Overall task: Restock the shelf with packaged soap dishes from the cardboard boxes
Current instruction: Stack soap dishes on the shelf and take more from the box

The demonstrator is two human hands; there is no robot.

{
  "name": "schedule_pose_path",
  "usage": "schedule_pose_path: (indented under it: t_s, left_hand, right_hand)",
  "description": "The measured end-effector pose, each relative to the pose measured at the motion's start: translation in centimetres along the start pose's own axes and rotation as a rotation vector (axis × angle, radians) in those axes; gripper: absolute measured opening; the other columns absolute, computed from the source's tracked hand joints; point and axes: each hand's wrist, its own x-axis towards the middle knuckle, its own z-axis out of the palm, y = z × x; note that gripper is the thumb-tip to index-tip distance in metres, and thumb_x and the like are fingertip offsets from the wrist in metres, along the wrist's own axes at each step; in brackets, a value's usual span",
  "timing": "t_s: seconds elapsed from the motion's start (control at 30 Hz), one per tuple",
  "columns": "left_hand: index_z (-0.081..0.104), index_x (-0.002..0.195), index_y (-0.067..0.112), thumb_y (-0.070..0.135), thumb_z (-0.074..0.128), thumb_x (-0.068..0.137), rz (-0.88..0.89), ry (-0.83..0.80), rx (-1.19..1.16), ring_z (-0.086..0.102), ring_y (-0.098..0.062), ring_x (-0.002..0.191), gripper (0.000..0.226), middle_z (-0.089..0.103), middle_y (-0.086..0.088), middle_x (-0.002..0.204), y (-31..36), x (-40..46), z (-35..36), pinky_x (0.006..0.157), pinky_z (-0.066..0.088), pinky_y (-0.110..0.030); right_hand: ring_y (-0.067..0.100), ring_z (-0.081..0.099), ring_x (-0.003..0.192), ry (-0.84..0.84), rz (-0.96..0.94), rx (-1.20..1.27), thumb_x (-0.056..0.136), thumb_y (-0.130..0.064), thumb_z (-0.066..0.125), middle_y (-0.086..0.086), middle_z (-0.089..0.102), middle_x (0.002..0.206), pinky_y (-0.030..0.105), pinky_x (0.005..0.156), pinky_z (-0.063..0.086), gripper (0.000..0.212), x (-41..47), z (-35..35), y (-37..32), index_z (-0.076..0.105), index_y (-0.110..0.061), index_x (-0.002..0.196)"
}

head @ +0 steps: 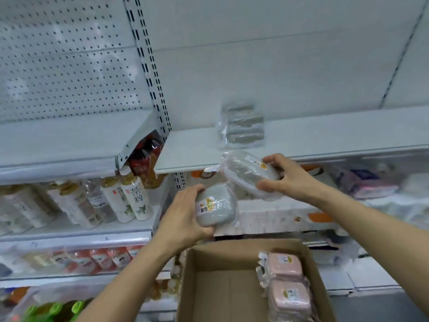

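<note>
Grey soap dish (pixel 251 174), long axis tilted toward the frame's lower right, sits in your right hand (pixel 289 176); your left hand (pixel 183 213) grips another grey dish (pixel 216 205), label facing you.

**White shelf with one stack on it**

The white metal shelf board (pixel 325 135) carries a small stack of grey soap dishes in clear plastic wrap (pixel 242 126), set towards the back panel. On the lower white shelf to the left (pixel 76 231) stand pale bottles with yellow caps (pixel 130 196), leaning together.
</note>
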Motion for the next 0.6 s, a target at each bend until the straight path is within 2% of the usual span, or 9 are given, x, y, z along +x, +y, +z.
schedule_pose_path:
  t_s: [0.07,0.17,0.2,0.27,0.33,0.43,0.5,0.6]
  left_hand:
    - [0.042,0.137,0.029,0.035,0.084,0.056,0.039,0.029,-0.029,0.046,-0.009,0.116,0.091,0.045,0.015,0.122,1.3,2.1,-1.3,0.097,0.044,-0.029]
    - [0.043,0.138,0.026,0.036,0.084,0.057,0.074,0.067,-0.046,0.045,-0.006,0.111,0.091,0.045,0.018,0.117,3.0,4.9,-2.7,0.097,0.045,-0.028]
    - [0.043,0.139,0.026,0.036,0.084,0.057,0.079,0.082,-0.042,0.044,-0.005,0.110,0.092,0.044,0.018,0.117,3.4,5.8,-3.0,0.096,0.044,-0.027]
    - [0.043,0.140,0.027,0.042,0.080,0.055,0.083,0.113,-0.044,0.044,-0.005,0.110,0.094,0.043,0.021,0.116,4.0,7.6,-3.6,0.096,0.043,-0.024]
    - [0.043,0.139,0.029,0.048,0.076,0.052,0.063,0.143,-0.072,0.046,-0.005,0.113,0.095,0.042,0.026,0.117,4.3,9.7,-4.0,0.097,0.040,-0.021]
    - [0.045,0.136,0.030,0.050,0.075,0.050,0.017,0.191,-0.113,0.049,-0.006,0.115,0.094,0.048,0.018,0.123,4.2,13.5,-4.7,0.102,0.042,-0.025]
    - [0.045,0.136,0.031,0.051,0.077,0.050,-0.017,0.221,-0.119,0.051,-0.006,0.114,0.094,0.051,0.014,0.123,3.9,16.0,-5.2,0.102,0.045,-0.030]
    - [0.044,0.137,0.032,0.053,0.077,0.048,-0.066,0.252,-0.120,0.051,-0.004,0.114,0.097,0.051,0.012,0.125,3.5,19.1,-5.7,0.100,0.044,-0.024]
  right_hand:
    - [0.011,0.062,0.097,0.025,-0.012,0.004,0.074,-0.026,0.083,-0.003,0.058,0.116,0.029,0.081,0.055,0.058,1.1,-2.6,-1.0,0.052,-0.024,0.124]
    - [0.010,0.062,0.094,0.016,-0.040,-0.044,0.076,-0.026,0.082,-0.005,0.058,0.112,0.014,0.062,0.050,0.055,3.3,-6.4,-2.0,0.052,-0.026,0.121]
    - [0.010,0.062,0.095,0.009,-0.050,-0.053,0.075,-0.028,0.083,-0.005,0.058,0.111,0.014,0.064,0.049,0.054,4.3,-7.7,-2.3,0.053,-0.028,0.120]
    - [0.011,0.062,0.101,0.009,-0.085,-0.066,0.070,-0.032,0.085,-0.007,0.061,0.112,0.023,0.080,0.052,0.056,6.6,-10.0,-2.6,0.055,-0.031,0.117]
    - [0.010,0.061,0.105,0.027,-0.120,-0.080,0.069,-0.031,0.085,-0.009,0.061,0.112,0.029,0.088,0.052,0.056,9.5,-12.1,-3.0,0.056,-0.032,0.117]
    - [0.012,0.060,0.105,0.051,-0.174,-0.097,0.074,-0.021,0.082,-0.007,0.058,0.114,0.024,0.084,0.051,0.058,14.6,-14.4,-4.0,0.053,-0.028,0.124]
    - [0.014,0.059,0.104,0.050,-0.216,-0.151,0.073,-0.022,0.083,-0.006,0.058,0.115,0.023,0.084,0.050,0.063,18.6,-15.3,-4.5,0.052,-0.027,0.127]
    - [0.016,0.058,0.104,0.006,-0.275,-0.252,0.072,-0.020,0.084,-0.001,0.058,0.118,0.017,0.082,0.047,0.065,24.6,-15.4,-4.7,0.054,-0.021,0.129]
